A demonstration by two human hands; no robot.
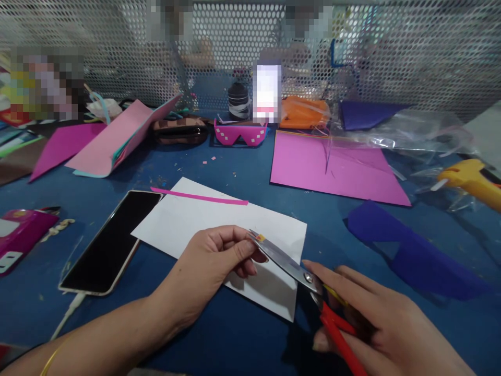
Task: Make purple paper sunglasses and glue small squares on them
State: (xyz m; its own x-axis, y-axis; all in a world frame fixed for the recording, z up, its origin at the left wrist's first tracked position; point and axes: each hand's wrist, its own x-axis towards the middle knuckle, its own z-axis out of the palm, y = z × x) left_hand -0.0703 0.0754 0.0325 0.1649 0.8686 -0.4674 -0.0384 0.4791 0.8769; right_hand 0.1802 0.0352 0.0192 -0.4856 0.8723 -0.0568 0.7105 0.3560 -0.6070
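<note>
My right hand (376, 313) grips a pair of scissors (287, 261) with red handles, its blades pointing up and left. The blades look nearly closed. Their tips meet the fingertips of my left hand (225, 253), where thumb and forefinger are pinched together. A tiny yellow-orange patch (260, 238) shows at the blade near those fingertips; whether it is a loose piece or part of the blade I cannot tell. Beneath my left hand lies a white sheet of paper (176, 216) on the blue table. A thin magenta strip (199, 196) rests across the sheet's upper edge.
To the left lie a phone (113, 245) with a cable and a magenta case (23, 235). Pink glasses (240, 134), a pink sheet (324, 167) and folded pink sheets (113, 136) are farther back. Blue-purple pieces (415, 250) and a yellow glue gun (469, 177) sit right. A perforated metal panel (227, 31) stands behind.
</note>
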